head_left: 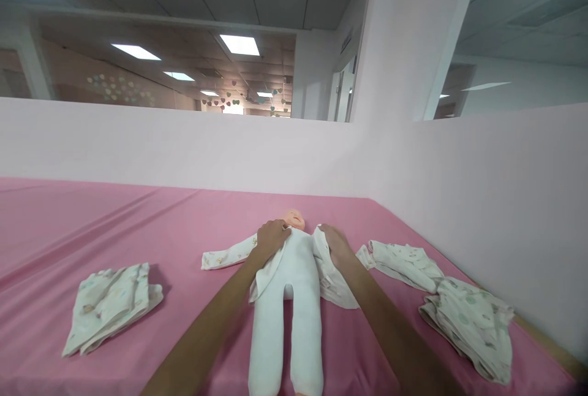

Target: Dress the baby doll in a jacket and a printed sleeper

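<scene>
A baby doll (301, 279) in a plain white body suit lies on its back, head away from me and legs toward me. Under and around it is an opened white baby shirt (333, 282), its printed left-side sleeve stretched out on the sheet. My left hand (272, 238) is closed on the shirt's edge at the doll's shoulder, just below the head. On the other side, my right hand (334, 243) grips the opposite front edge, lifted slightly off the doll's chest. Some fingertips of both hands are hidden.
The surface has a pink sheet (184, 218). To the left sits a folded printed garment (113, 301); on the right lies another folded garment (471, 319), touching a printed cloth piece (404, 261). A white wall (275, 151) borders the back and right sides.
</scene>
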Tool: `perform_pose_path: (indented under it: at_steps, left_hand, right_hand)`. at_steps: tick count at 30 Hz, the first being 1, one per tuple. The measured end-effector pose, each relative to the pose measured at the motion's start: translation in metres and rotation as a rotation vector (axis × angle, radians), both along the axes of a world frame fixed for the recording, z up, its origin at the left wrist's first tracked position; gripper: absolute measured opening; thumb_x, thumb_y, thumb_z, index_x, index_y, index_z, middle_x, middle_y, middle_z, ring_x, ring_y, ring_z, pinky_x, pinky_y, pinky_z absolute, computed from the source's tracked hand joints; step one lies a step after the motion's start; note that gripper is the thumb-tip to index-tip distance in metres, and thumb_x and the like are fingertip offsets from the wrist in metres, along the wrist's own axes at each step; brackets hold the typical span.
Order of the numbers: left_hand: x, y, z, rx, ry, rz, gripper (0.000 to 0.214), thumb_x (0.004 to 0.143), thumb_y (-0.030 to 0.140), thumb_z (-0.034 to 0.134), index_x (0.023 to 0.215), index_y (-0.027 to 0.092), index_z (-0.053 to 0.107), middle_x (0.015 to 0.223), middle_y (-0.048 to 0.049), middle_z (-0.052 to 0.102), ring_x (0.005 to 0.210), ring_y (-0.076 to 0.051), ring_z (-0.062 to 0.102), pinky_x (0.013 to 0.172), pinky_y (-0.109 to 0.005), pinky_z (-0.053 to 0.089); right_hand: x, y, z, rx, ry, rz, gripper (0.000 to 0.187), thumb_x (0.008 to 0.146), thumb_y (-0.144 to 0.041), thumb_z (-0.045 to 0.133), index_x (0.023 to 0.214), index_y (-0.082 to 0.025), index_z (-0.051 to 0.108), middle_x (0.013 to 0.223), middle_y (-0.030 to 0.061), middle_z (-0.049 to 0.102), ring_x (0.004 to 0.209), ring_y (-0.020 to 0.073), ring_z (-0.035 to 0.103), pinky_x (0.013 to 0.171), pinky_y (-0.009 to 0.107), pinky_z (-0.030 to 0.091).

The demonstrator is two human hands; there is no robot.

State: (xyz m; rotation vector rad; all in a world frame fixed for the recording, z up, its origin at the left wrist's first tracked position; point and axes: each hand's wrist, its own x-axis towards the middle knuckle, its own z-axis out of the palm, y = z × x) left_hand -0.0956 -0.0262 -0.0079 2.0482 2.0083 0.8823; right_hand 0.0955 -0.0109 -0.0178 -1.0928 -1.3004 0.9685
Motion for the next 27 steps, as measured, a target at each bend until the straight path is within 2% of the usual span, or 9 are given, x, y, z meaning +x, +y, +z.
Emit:
perform_pose_path:
  at_steps: [4,9,13,16,21,27]
  left_hand:
    - [-0.002,0.011,-0.005,0.035,-0.013,-0.061,0.019,0.084,0.029,0.051,0.085,0.018,0.067,0.096,-0.0093,0.07,0.091,-0.024,0.062,0.072,-0.031,0.04]
    - [-0.003,0.022,-0.012,0.068,-0.034,-0.062,0.016,0.084,0.025,0.051,0.083,0.018,0.065,0.096,-0.0085,0.069,0.093,-0.024,0.06,0.078,-0.033,0.039]
    - [-0.003,0.027,-0.018,0.088,-0.062,-0.081,0.016,0.084,0.024,0.052,0.091,0.018,0.065,0.097,-0.0083,0.07,0.092,-0.023,0.061,0.078,-0.032,0.039]
    - [-0.003,0.028,-0.021,0.108,-0.079,-0.096,0.015,0.085,0.025,0.052,0.086,0.018,0.065,0.092,-0.0066,0.07,0.087,-0.021,0.061,0.075,-0.03,0.039]
    - [-0.003,0.025,-0.023,0.14,-0.106,-0.099,0.018,0.087,0.025,0.047,0.076,0.019,0.061,0.081,-0.0032,0.067,0.076,-0.018,0.058,0.066,-0.027,0.036]
    - [-0.003,0.023,-0.024,0.195,-0.124,-0.126,0.019,0.088,0.028,0.049,0.074,0.019,0.059,0.079,-0.0012,0.065,0.074,-0.016,0.056,0.067,-0.026,0.036]
  right_hand:
    - [-0.033,0.013,0.011,-0.049,0.045,0.123,0.024,0.069,-0.033,0.058,0.059,-0.023,0.038,0.053,-0.0058,0.036,0.051,0.0108,0.036,0.049,0.026,0.033]
    - [-0.054,0.021,0.004,-0.016,0.007,0.085,0.027,0.069,-0.032,0.056,0.055,-0.023,0.035,0.05,-0.007,0.031,0.049,0.0094,0.033,0.048,0.024,0.029]
    - [-0.056,0.023,-0.011,0.052,-0.054,0.019,0.016,0.068,-0.034,0.057,0.063,-0.019,0.053,0.056,-0.0037,0.048,0.06,0.0125,0.046,0.054,0.023,0.035]
    - [-0.054,0.025,-0.02,0.085,-0.075,-0.015,0.019,0.069,-0.036,0.056,0.071,-0.018,0.061,0.064,-0.0002,0.058,0.068,0.0156,0.052,0.059,0.024,0.038]
    - [-0.051,0.026,-0.029,0.113,-0.068,-0.023,0.029,0.072,-0.041,0.056,0.078,-0.016,0.066,0.07,0.0025,0.063,0.07,0.0176,0.054,0.06,0.025,0.04]
    - [-0.051,0.027,-0.031,0.115,-0.079,-0.003,0.028,0.073,-0.041,0.053,0.075,-0.016,0.066,0.068,0.0012,0.062,0.065,0.016,0.052,0.06,0.026,0.04]
